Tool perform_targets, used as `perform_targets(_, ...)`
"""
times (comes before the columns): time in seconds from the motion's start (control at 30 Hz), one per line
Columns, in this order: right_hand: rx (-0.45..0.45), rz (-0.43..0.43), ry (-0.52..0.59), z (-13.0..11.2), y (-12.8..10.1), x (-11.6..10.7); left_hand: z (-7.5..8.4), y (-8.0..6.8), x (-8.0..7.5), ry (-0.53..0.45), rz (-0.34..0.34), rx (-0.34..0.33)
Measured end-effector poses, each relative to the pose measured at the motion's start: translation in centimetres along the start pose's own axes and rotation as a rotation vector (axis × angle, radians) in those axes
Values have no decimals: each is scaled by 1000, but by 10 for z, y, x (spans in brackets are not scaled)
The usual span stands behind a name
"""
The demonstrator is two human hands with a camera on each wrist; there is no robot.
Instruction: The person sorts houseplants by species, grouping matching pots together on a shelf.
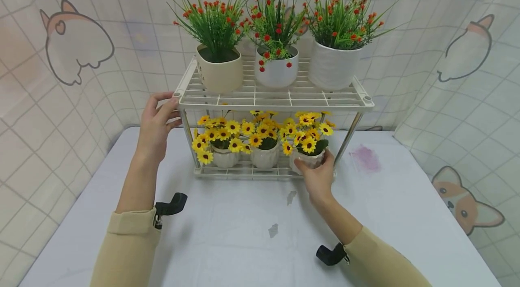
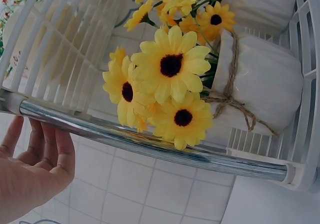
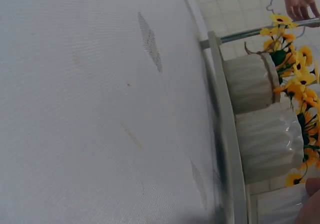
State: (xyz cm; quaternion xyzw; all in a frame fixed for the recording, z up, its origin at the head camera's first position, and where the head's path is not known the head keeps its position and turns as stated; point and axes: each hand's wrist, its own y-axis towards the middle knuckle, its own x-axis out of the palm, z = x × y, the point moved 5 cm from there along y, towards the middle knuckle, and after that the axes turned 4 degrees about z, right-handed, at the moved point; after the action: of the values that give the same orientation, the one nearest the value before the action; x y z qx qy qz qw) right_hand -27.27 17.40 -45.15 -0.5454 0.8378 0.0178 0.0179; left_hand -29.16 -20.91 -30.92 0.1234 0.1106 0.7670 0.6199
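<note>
A white two-tier rack (image 1: 276, 107) with metal posts stands on the table. At its upper left corner my left hand (image 1: 156, 118) touches the shelf edge, and in the left wrist view its loosely bent fingertips lie against the metal post (image 2: 165, 146). On the lower shelf, my right hand (image 1: 318, 178) grips the rightmost white flowerpot (image 1: 298, 155) of yellow sunflowers, thumb in front and fingers round its right side. Two similar sunflower pots (image 1: 265, 157) stand to its left. Only the thumb (image 3: 312, 186) and part of this hand show in the right wrist view.
Three pots of red-flowered grass stand on the upper shelf: a cream pot (image 1: 221, 72) at left and white pots (image 1: 277, 72) in the middle and at right. A white-covered table (image 1: 243, 233) lies under the rack. Tiled-pattern curtains (image 1: 134, 43) surround it.
</note>
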Motion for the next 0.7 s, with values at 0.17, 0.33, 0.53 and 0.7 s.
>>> perform_targets(0.17, -2, -3, -1, 4, 9, 3, 1, 0, 0, -6, -3, 5)
perform_targets(0.33, -23, -8, -1, 7, 15, 5, 1, 0, 0, -8, -2, 5)
perform_targets(0.53, -43, -41, -42, 6, 18, 3, 1, 0, -1, 19, 3, -1)
perform_targets(0.7, -48, -100, -166, 9, 12, -8, 0, 0, -3, 17, 9, -6)
